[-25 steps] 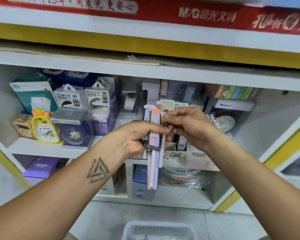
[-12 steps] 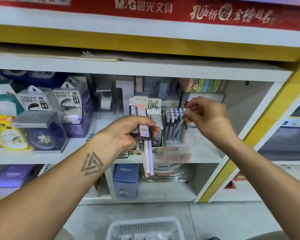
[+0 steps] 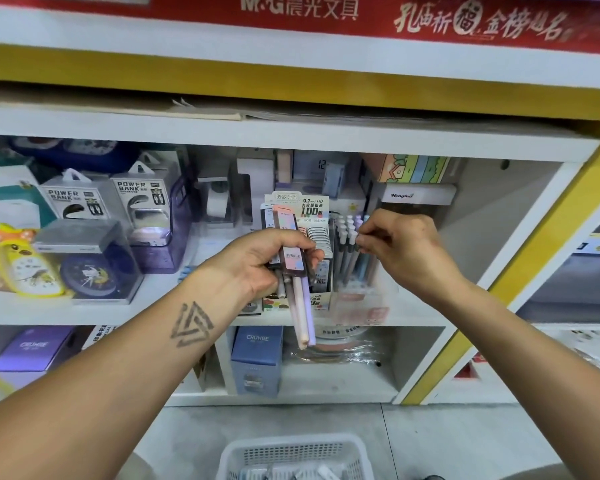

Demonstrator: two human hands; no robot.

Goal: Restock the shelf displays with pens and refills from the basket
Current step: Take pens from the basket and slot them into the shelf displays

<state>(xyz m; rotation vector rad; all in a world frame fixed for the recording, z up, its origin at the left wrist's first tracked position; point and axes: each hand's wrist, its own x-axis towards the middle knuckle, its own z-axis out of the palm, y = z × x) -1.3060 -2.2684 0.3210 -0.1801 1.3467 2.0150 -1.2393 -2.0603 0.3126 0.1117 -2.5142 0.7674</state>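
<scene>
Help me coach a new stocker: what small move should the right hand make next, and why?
Probably ease the pen it pinches down into the clear plastic pen display. The right hand is at the capped tops of the upright pens, while the left hand holds a bundle of packaged pastel pens waiting to go in.

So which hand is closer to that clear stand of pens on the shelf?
The right hand: its fingers pinch at the tops of the pens in the clear stand. The left hand holds packaged pens off to the stand's left.
</scene>
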